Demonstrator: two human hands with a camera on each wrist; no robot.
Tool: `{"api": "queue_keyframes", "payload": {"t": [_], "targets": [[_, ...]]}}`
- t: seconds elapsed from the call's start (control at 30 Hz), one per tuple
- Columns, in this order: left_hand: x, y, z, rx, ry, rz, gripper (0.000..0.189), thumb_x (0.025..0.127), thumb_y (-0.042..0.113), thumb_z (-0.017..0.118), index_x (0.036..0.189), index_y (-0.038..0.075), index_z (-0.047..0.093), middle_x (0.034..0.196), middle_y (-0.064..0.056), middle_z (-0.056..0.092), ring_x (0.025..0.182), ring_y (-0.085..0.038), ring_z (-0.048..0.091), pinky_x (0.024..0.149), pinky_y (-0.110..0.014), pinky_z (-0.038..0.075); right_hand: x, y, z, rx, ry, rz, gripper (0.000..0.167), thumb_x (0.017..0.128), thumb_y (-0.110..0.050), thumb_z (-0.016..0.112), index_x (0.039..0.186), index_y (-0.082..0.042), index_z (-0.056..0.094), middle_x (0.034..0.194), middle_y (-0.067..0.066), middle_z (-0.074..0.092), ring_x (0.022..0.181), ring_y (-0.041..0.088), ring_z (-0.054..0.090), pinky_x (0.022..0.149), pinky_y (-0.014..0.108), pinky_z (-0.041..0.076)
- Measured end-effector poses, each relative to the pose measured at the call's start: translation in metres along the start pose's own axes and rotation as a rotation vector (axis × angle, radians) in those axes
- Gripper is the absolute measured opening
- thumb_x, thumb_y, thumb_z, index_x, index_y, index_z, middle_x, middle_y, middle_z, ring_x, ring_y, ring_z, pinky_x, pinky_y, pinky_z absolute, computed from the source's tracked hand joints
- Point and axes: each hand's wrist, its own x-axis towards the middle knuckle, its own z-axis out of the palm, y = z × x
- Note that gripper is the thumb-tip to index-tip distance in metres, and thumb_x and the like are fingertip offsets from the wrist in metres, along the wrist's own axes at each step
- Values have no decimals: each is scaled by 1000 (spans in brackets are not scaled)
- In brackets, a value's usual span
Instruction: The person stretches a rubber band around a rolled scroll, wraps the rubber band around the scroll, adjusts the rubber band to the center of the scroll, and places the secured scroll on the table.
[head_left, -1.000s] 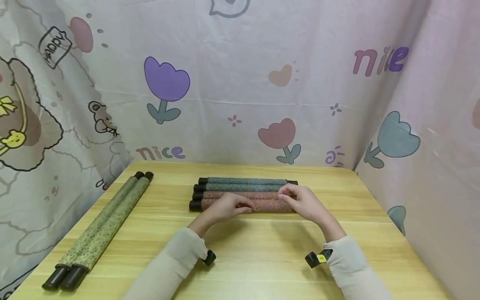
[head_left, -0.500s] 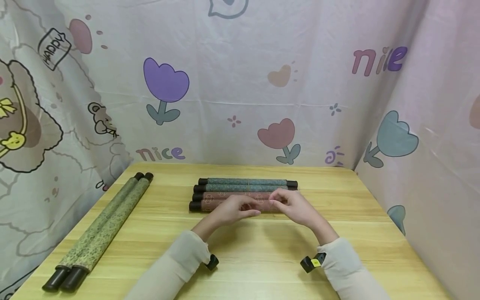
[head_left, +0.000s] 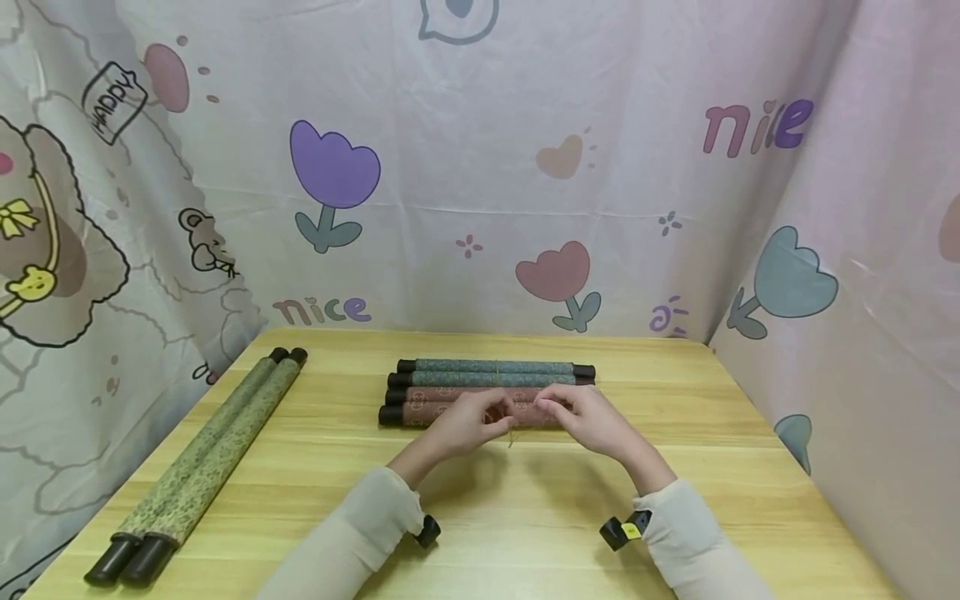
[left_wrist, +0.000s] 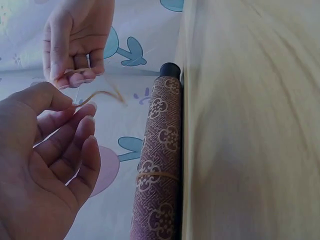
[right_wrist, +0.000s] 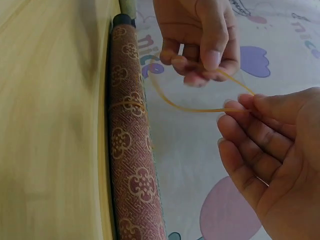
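My head view faces down toward twelve o'clock; my left wrist's, three; my right's, nine; both close, sharing a red roll [left_wrist: 161,145].

In the head view, my right grip [head_left: 588,417] hides the right ends of both red rolls [head_left: 420,411], and the yellow cord [right_wrist: 200,110] is too thin to follow. Its loose tip (in the left wrist view) is smeared, and my left grip [left_wrist: 47,155] is cut by that view's left edge. One red roll runs off the bottom of each wrist view.
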Motion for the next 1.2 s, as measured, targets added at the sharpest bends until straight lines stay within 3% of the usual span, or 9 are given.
{"api": "queue_keyframes", "payload": {"t": [0.2, 0.4, 0.7, 0.9, 1.0, 1.2], "targets": [[1, -2, -1, -16, 19, 28, 10, 94, 9, 65, 103, 7, 63, 85, 8, 61, 79, -7, 58, 70, -24, 52, 1, -1, -2, 1, -6, -11, 23, 103, -26, 52, 101, -14, 72, 88, -1, 69, 76, 15, 60, 69, 32, 51], [1, -3, -1, 3, 12, 32, 7, 93, 11, 68, 100, 10, 67, 83, 10, 61, 77, -7, 58, 68, -24, 52, -1, -2, -6, 10, -17, 3, 25, 104, -29, 50, 102, -16, 72, 95, -1, 71, 84, 15, 64, 74, 33, 53], [0, -10, -5, 17, 44, -48, 7, 91, 8, 66, 98, 7, 67, 86, 7, 60, 80, -10, 57, 71, -25, 51, -5, 0, -18, 32, 17, 42, 23, 104, -26, 50, 102, -16, 71, 93, 5, 68, 78, 14, 58, 70, 33, 51], [0, -10, -9, 13, 50, -47, 5, 92, 10, 66, 97, 9, 66, 87, 7, 60, 82, -12, 57, 71, -27, 51, -5, 2, -21, 46, 9, 23, 24, 104, -27, 50, 102, -14, 70, 93, 6, 68, 79, 18, 59, 70, 33, 51], [0, -10, -11, 28, 55, -57, 2, 93, 13, 67, 94, 11, 67, 86, 8, 61, 81, -11, 57, 70, -27, 51, -5, 5, -23, 45, 35, 18, 23, 104, -25, 50, 101, -12, 69, 93, 8, 68, 81, 22, 62, 71, 34, 52], [-1, -10, -14, 60, 42, -81, 5, 95, 20, 66, 92, 17, 68, 83, 10, 61, 79, -12, 59, 65, -26, 50, -6, 7, -28, 26, 152, 41, 18, 102, -18, 54, 99, -13, 71, 93, 4, 68, 85, 20, 62, 78, 38, 51]]}}
